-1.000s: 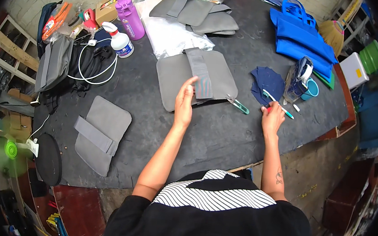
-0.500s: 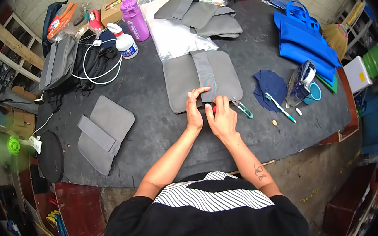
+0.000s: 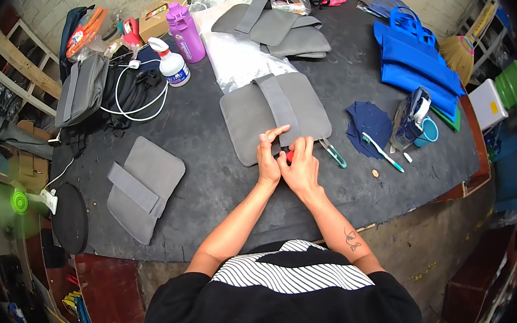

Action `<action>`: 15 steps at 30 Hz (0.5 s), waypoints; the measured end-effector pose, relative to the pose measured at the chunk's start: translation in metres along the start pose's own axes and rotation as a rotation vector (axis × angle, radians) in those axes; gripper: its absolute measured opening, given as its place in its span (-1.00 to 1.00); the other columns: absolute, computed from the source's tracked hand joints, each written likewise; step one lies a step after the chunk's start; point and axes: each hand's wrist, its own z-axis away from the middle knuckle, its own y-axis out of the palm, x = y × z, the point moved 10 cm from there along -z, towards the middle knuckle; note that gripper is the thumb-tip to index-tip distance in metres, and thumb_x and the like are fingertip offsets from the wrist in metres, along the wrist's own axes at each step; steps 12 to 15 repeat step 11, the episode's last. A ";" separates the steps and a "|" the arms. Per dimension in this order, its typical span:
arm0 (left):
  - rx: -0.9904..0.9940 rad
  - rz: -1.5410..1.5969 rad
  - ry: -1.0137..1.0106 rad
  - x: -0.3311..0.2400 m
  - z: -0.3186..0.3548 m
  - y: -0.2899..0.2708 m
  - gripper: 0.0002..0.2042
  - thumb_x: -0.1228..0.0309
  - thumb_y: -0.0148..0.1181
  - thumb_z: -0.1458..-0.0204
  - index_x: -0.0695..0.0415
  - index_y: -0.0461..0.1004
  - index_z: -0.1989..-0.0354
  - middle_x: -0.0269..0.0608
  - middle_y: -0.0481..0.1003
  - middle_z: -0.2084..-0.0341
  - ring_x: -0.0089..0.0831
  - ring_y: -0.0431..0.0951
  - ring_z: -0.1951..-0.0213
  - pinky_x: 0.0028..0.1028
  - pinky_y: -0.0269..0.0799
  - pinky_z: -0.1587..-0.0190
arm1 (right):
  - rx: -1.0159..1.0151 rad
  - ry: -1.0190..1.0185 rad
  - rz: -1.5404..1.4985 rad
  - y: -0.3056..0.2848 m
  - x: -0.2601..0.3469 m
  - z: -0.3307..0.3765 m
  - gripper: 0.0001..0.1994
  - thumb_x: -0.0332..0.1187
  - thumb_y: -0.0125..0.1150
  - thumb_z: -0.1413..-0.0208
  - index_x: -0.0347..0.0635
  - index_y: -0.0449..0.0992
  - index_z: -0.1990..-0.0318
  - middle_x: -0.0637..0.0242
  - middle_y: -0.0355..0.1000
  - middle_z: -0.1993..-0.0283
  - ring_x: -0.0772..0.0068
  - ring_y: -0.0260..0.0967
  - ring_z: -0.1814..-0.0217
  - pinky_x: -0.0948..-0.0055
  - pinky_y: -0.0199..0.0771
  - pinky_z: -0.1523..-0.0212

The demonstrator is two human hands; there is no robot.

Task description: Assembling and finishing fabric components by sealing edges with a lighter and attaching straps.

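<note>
Both hands meet at the near edge of a flat grey felt panel with a strap sewn down its middle [image 3: 276, 110], which lies in the centre of the dark round surface [image 3: 210, 150]. The left hand [image 3: 268, 159] presses its fingers together on the panel's lower edge, and the right hand [image 3: 300, 168] pinches a small red object [image 3: 289, 156] against that same edge; what the object is cannot be told. A finished-looking grey strapped panel [image 3: 141, 187] lies apart to the left and a stack of similar grey pieces [image 3: 283, 33] sits at the far side, so the work seems partway through, with this panel in hand. A teal-handled tool [image 3: 332, 154] rests just beside the right hand. Bare surface lies near the person's body, while the right rim with the blue cup [image 3: 426, 131] is close and crowded.
</note>
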 end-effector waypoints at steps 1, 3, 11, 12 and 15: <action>-0.003 0.010 -0.003 0.001 0.000 -0.001 -0.28 -0.03 -0.60 -0.27 0.30 0.50 0.11 -0.16 0.45 0.20 -0.34 0.32 0.04 -0.36 0.03 -0.17 | -0.002 -0.002 0.000 0.000 0.000 0.000 -0.69 -0.38 0.23 0.08 -0.21 0.20 0.26 0.12 0.16 0.24 -0.05 0.34 0.46 0.07 0.36 0.49; -0.008 0.020 -0.004 0.002 0.000 -0.002 -0.28 -0.03 -0.60 -0.27 0.30 0.50 0.11 -0.16 0.45 0.21 -0.34 0.32 0.05 -0.36 0.03 -0.16 | 0.015 0.016 -0.021 0.001 -0.001 0.000 -0.69 -0.38 0.23 0.08 -0.21 0.20 0.27 0.13 0.16 0.25 -0.07 0.34 0.45 0.07 0.36 0.49; -0.275 -0.529 0.123 -0.022 -0.003 -0.043 -0.55 0.10 -0.25 -0.27 0.16 0.50 0.05 -0.13 0.32 -0.10 -0.29 0.23 -0.13 -0.35 -0.01 -0.24 | -0.052 -0.025 0.005 -0.014 -0.006 -0.005 -0.65 -0.25 0.30 0.06 -0.16 0.23 0.27 0.14 0.19 0.22 0.01 0.40 0.46 0.17 0.43 0.52; -0.275 -0.529 0.123 -0.022 -0.003 -0.043 -0.55 0.10 -0.25 -0.27 0.16 0.50 0.05 -0.13 0.32 -0.10 -0.29 0.23 -0.13 -0.35 -0.01 -0.24 | -0.052 -0.025 0.005 -0.014 -0.006 -0.005 -0.65 -0.25 0.30 0.06 -0.16 0.23 0.27 0.14 0.19 0.22 0.01 0.40 0.46 0.17 0.43 0.52; -0.275 -0.529 0.123 -0.022 -0.003 -0.043 -0.55 0.10 -0.25 -0.27 0.16 0.50 0.05 -0.13 0.32 -0.10 -0.29 0.23 -0.13 -0.35 -0.01 -0.24 | -0.052 -0.025 0.005 -0.014 -0.006 -0.005 -0.65 -0.25 0.30 0.06 -0.16 0.23 0.27 0.14 0.19 0.22 0.01 0.40 0.46 0.17 0.43 0.52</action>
